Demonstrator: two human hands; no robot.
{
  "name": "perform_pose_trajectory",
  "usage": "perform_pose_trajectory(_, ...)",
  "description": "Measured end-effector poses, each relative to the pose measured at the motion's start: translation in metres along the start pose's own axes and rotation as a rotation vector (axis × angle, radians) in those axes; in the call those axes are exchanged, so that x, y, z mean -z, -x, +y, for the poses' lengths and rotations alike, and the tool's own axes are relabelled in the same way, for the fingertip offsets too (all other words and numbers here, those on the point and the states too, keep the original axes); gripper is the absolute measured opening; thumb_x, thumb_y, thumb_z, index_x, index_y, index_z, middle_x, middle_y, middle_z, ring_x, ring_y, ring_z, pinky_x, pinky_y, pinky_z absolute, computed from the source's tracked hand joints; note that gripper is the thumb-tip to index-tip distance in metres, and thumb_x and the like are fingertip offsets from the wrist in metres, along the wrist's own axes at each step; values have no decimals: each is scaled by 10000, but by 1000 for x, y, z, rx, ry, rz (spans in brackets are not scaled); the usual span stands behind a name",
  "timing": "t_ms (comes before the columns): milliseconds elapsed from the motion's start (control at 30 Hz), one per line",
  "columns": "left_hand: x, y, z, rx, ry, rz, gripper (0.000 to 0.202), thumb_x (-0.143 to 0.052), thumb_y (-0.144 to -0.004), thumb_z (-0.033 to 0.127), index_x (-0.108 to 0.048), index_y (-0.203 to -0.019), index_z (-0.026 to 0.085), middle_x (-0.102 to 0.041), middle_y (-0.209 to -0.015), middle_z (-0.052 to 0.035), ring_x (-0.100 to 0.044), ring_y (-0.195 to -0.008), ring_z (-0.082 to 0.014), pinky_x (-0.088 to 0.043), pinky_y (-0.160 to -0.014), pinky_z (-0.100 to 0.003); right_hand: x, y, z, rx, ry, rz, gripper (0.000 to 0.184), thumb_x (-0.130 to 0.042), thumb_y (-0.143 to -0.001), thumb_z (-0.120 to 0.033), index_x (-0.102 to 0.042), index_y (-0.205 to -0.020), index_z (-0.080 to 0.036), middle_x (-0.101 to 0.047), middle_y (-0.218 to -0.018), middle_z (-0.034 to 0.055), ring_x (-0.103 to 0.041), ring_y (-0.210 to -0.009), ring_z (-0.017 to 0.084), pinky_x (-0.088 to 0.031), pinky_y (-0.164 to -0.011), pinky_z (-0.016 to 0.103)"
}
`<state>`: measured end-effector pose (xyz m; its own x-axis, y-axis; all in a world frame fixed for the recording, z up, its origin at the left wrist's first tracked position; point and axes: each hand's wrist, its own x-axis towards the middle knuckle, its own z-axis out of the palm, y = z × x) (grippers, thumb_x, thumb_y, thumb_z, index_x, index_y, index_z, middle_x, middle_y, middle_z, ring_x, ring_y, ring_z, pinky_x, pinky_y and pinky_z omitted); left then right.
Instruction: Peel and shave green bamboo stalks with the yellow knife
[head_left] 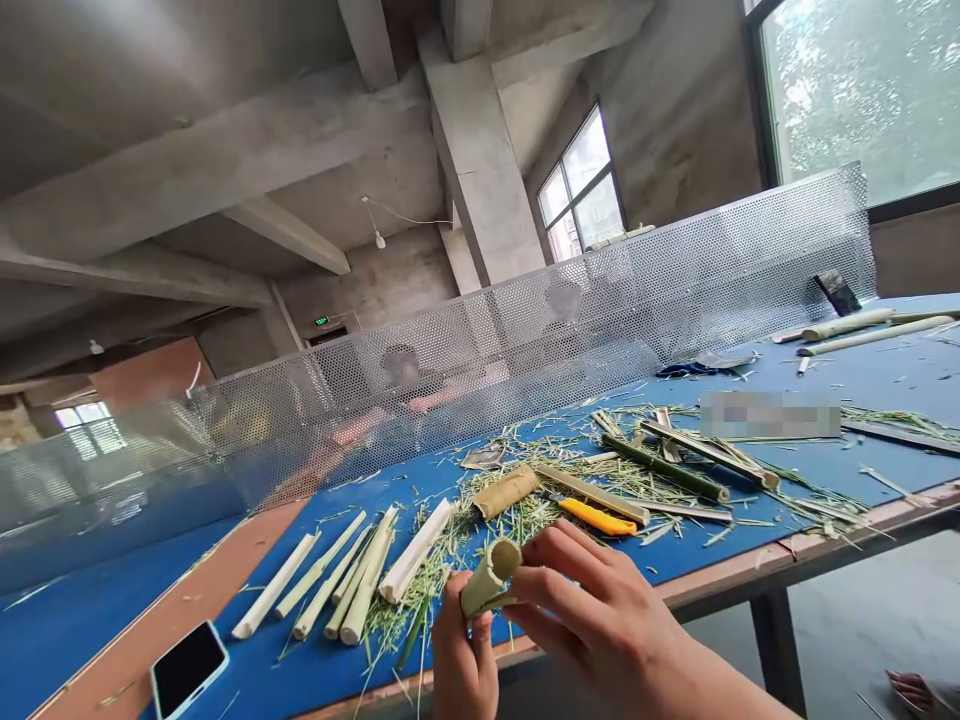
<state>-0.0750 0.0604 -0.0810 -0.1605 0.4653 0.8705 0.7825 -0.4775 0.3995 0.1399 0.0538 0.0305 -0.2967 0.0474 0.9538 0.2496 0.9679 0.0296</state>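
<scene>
A short, pale green bamboo tube [480,592] tilts upward over the table's front edge, its hollow end showing. My left hand [461,660] is closed around its lower part, thumb against the side. At the tube's right side, my right hand [592,600] has its fingers curled in against it near the rim. A thin sliver [501,601] lies between tube and right fingers; whether it is loose cannot be made out. Just beyond the hands lie a yellow-handled knife [598,517] and a brownish bamboo piece [506,492].
Several peeled bamboo sticks [367,580] lie left on the blue table [255,580], near a phone [189,668]. Shavings [540,440] and split bamboo [664,467] spread to the right. A perforated metal screen [465,350] runs along the back, with people visible through it.
</scene>
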Motion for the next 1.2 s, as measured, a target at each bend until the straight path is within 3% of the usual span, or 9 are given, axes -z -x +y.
perform_pose_trajectory(167,-1,5,7,22,-20,-47,418,-419,-911,501,-627,-1080,180,-687,-967,-152,-667,-884,-272,-542,-727,-374,2,2,0,-65,-69,27,29,-555,-900,-168,-561,-922,-186,-572,-764,27,-459,-658,126,-391,-566,238)
perform_pose_trajectory(367,12,-15,21,64,-76,-133,235,-525,-876,418,-584,-962,208,-670,-855,-65,-636,-745,-203,-503,-675,-300,9,-2,9,-354,-103,31,109,-600,-882,-309,-614,-895,-202,-579,-809,28,-515,-647,117,-435,-555,236)
perform_pose_trajectory(500,24,-18,28,133,-26,-270,261,-556,-847,465,-553,-902,210,-563,-636,16,-502,-504,-124,-410,-500,-223,10,-6,19,-426,-297,4,142,-569,-879,-272,-617,-774,-188,-549,-758,9,-492,-584,84,-428,-511,204)
perform_pose_trajectory(600,31,-15,37,247,37,-438,337,-507,-867,505,-560,-1031,215,-544,-652,12,-473,-503,-124,-346,-423,-203,8,-6,31,-602,-362,57,173,-610,-820,-319,-607,-713,-183,-468,-616,-28,-424,-510,79,-360,-443,207)
perform_pose_trajectory(767,39,-16,51,297,11,-510,456,-383,-918,522,-540,-1234,234,-648,-927,-80,-592,-763,-203,-471,-643,-289,2,6,60,-882,-539,50,263,-645,-756,-443,-587,-721,-190,-370,-482,-78,-344,-387,65,-273,-366,210)
perform_pose_trajectory(933,36,-23,52,367,6,-653,483,-298,-943,537,-535,-1212,213,-566,-737,-29,-533,-654,-187,-420,-622,-293,-4,18,74,-934,-637,27,313,-709,-709,-471,-572,-708,-189,-395,-446,-85,-385,-346,62,-293,-358,198)
perform_pose_trajectory(1100,30,-22,50,428,-65,-558,465,-281,-947,532,-526,-1168,204,-559,-713,-29,-527,-622,-199,-364,-583,-295,-6,32,69,-969,-602,72,343,-702,-721,-507,-571,-708,-190,-381,-465,-89,-386,-330,57,-330,-341,201)
perform_pose_trajectory(1200,32,-21,50,394,-59,-560,394,-319,-947,493,-525,-1143,221,-592,-768,-40,-537,-642,-199,-363,-593,-292,-3,36,63,-984,-607,-6,318,-694,-742,-486,-580,-742,-190,-413,-459,-88,-381,-315,54,-343,-327,198)
